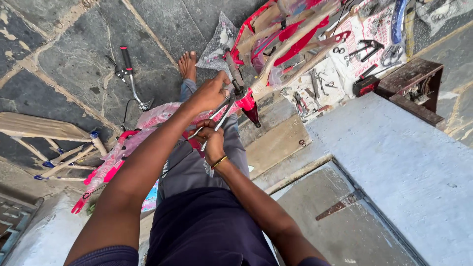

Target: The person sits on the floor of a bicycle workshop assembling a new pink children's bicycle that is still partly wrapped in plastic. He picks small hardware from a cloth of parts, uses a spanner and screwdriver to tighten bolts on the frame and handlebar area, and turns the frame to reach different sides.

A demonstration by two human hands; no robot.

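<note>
Dark stone-slab floor (74, 59) with pale joints, a blue-grey painted step (404, 162) along one side; landmark item, a red bicycle frame (290, 39) part-wrapped in tan paper and clear plastic, lying across the seated person's lap. Left hand (209, 93) closed at the frame's near end on a dark fitting; right hand (212, 140) just below it, curled shut around a silver wrench (221, 118) whose head meets the frame's red tip. Beyond the frame, loose tools on a printed cloth (345, 64); left of the frame, a handlebar (129, 74) on the floor.
</note>
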